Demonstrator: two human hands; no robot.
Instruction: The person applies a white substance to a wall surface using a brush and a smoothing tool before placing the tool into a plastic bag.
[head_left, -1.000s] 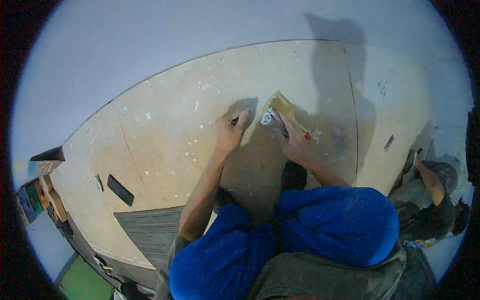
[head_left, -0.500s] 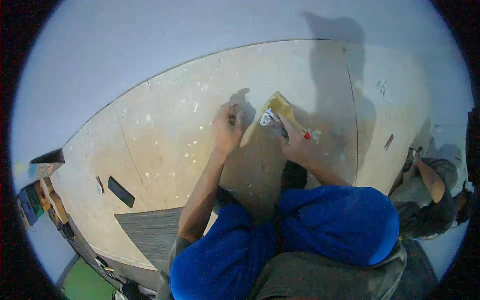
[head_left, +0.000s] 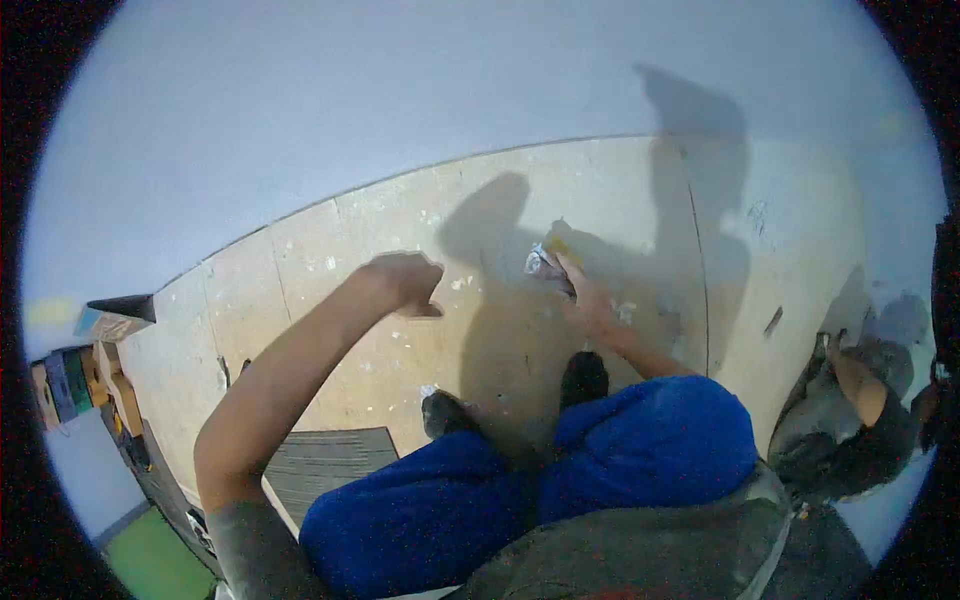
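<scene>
2 hands: right hand point(head_left: 592, 305) grips 1 scraper point(head_left: 545, 262) on the floor point(head_left: 300, 280); left hand point(head_left: 405, 280) loosely curled, empty.

L hand point(head_left: 405, 282) has lifted off the small packet point(head_left: 543, 262), swung toward frame left, fingers loosely curled. R hand point(head_left: 590, 305) now alone on it, centre-right of frame.
</scene>
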